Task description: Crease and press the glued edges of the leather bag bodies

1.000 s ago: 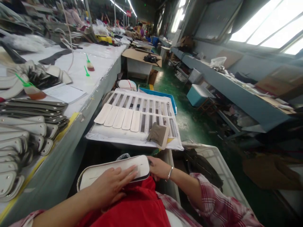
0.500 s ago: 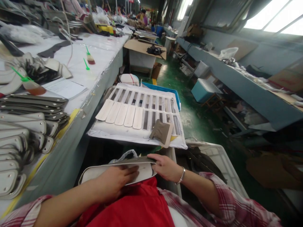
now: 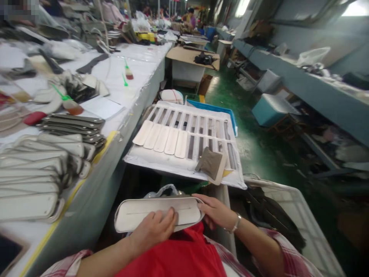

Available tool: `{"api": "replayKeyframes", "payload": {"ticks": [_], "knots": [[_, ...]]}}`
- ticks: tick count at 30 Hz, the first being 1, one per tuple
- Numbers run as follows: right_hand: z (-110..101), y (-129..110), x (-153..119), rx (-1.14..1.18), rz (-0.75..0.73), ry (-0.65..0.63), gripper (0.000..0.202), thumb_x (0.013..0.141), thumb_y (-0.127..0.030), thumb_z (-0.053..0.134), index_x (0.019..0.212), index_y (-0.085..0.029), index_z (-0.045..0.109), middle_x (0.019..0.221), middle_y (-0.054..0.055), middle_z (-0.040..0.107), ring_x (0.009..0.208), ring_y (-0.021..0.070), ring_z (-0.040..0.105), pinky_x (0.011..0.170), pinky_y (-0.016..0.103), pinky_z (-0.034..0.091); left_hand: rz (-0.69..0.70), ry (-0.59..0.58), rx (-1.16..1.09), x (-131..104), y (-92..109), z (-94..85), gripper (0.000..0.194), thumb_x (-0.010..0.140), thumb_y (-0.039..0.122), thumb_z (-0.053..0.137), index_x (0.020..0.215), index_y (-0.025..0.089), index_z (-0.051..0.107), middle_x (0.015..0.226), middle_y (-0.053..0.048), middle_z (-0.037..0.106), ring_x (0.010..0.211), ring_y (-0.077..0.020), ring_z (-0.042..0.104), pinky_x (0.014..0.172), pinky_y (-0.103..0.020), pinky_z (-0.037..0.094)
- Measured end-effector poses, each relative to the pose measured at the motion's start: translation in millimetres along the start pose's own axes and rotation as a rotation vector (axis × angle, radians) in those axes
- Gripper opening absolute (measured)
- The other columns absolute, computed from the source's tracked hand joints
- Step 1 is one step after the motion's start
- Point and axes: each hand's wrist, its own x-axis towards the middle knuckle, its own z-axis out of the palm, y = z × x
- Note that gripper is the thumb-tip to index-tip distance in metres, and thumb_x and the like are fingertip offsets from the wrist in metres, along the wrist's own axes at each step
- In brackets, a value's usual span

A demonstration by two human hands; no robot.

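On my lap, over the red apron (image 3: pixel 175 254), lies a handbag (image 3: pixel 116 221) with its long rounded side facing up. A plastic-wrapped handle (image 3: pixel 167 188) shows behind it. Along that side sits a pale oblong panel (image 3: pixel 134 212) with a thin line down its middle. My left hand (image 3: pixel 158 227) rests on the panel, fingers laid over its surface. At the right end, my right hand (image 3: pixel 216 211) grips the bag's edge, thumb and fingers around it. Most of the bag's body is hidden below.
Ahead stands a slotted white rack (image 3: pixel 184 165) bearing several pale panels (image 3: pixel 160 138) and a taupe pouch-like piece (image 3: pixel 210 163). Stacked panels (image 3: pixel 29 184) and a glue bottle (image 3: pixel 72 105) occupy the left table (image 3: pixel 141 63). A crate (image 3: pixel 291 192) with dark bags sits at right.
The bag has tilted so the panel faces up more fully, now flush across the opening. My left hand has come out from under the rim onto the panel. The view has swung left.
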Motion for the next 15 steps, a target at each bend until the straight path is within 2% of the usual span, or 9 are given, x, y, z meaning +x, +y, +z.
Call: {"api": "replayKeyframes", "payload": {"ticks": [1, 3, 4, 6, 8, 11, 15], "knots": [[-3, 6, 2, 0.062, 0.005, -0.039, 0.055, 0.084, -0.041, 0.042, 0.133, -0.016, 0.032, 0.050, -0.003, 0.052, 0.039, 0.0107, 0.050, 0.035, 0.018, 0.038, -0.003, 0.020, -0.002, -1, 0, -0.6, 0.030, 0.084, 0.015, 0.043, 0.111, 0.018, 0.054, 0.107, -0.006, 0.061, 0.062, -0.0133, 0.053, 0.046, -0.027, 0.038], [-11, 19, 9, 0.227, 0.008, -0.077, 0.061, 0.085, -0.055, 0.030, 0.131, -0.016, 0.033, 0.056, 0.000, 0.054, 0.041, 0.0108, 0.050, 0.038, 0.019, 0.039, -0.004, 0.035, -0.017, -2, -2, -1.3, 0.026, 0.084, 0.017, 0.043, 0.108, 0.017, 0.055, 0.100, -0.006, 0.062, 0.060, -0.0125, 0.053, 0.044, -0.026, 0.037], [-15, 23, 12, 0.280, 0.011, -0.066, 0.064, 0.084, -0.060, 0.026, 0.128, -0.015, 0.036, 0.062, 0.001, 0.055, 0.044, 0.0104, 0.050, 0.039, 0.020, 0.039, -0.004, 0.032, -0.028, -2, -3, -1.6, 0.026, 0.084, 0.017, 0.044, 0.107, 0.016, 0.054, 0.097, -0.005, 0.061, 0.060, -0.0121, 0.052, 0.043, -0.025, 0.036], [-21, 25, 15, 0.263, -0.030, 0.038, 0.067, 0.081, -0.064, 0.030, 0.124, -0.014, 0.039, 0.071, 0.003, 0.055, 0.050, 0.0102, 0.051, 0.043, 0.021, 0.041, -0.003, 0.012, -0.053, -3, -6, -3.1, 0.025, 0.084, 0.016, 0.043, 0.107, 0.015, 0.054, 0.091, -0.005, 0.060, 0.059, -0.0120, 0.051, 0.042, -0.025, 0.035], [-23, 17, 12, 0.125, -0.118, 0.122, 0.070, 0.078, -0.065, 0.037, 0.123, -0.012, 0.040, 0.069, 0.001, 0.053, 0.052, 0.0107, 0.051, 0.046, 0.022, 0.042, -0.003, -0.018, -0.082, -3, -8, -5.9, 0.023, 0.085, 0.015, 0.042, 0.104, 0.014, 0.053, 0.087, -0.004, 0.058, 0.059, -0.0124, 0.051, 0.042, -0.026, 0.035], [-20, 0, 6, -0.049, -0.175, 0.128, 0.071, 0.079, -0.065, 0.034, 0.123, -0.010, 0.040, 0.058, -0.002, 0.049, 0.047, 0.0112, 0.049, 0.044, 0.022, 0.040, 0.004, -0.074, -0.126, -3, -11, -10.8, 0.018, 0.086, 0.017, 0.040, 0.098, 0.014, 0.053, 0.084, -0.004, 0.056, 0.059, -0.0134, 0.049, 0.041, -0.027, 0.034], [-13, -8, 17, 0.003, 0.007, 0.171, 0.056, 0.089, -0.053, 0.017, 0.116, -0.012, 0.044, 0.059, -0.002, 0.049, 0.046, 0.0092, 0.048, 0.044, 0.021, 0.040, 0.011, -0.104, -0.163, -6, -11, -14.1, 0.014, 0.085, 0.017, 0.041, 0.094, 0.014, 0.052, 0.081, -0.004, 0.055, 0.060, -0.0150, 0.050, 0.040, -0.027, 0.033]]}}
